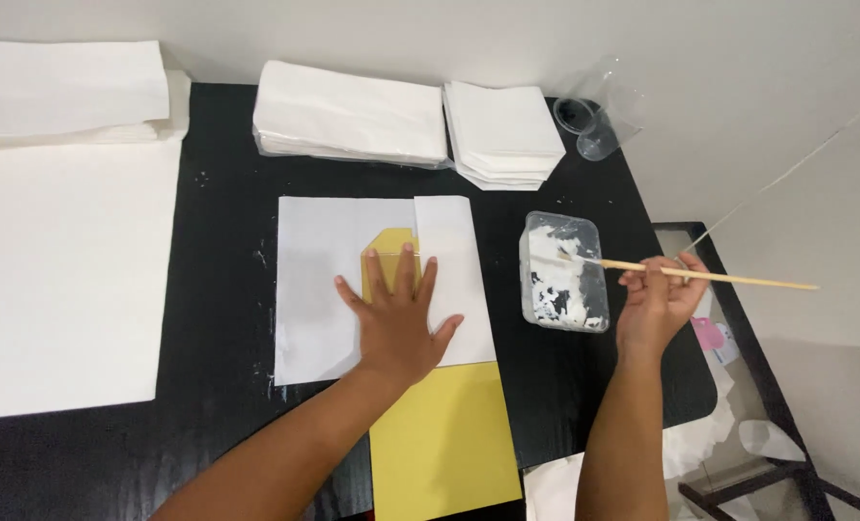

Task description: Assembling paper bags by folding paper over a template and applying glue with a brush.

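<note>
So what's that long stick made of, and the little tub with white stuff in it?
The stick in the right hand looks like bare pale wood or bamboo: thin, straight, tan and matte. The tub looks like clear thin plastic, since the black table shows through its glossy walls between the white smears.

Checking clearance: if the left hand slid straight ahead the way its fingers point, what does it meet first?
Left hand lies flat, fingers pointing away from the person. Probably first the bare black table past the white sheet's far edge, then the folded white paper stack. Depth is unclear.

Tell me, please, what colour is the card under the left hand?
Yellow card, seen in the head view.
</note>
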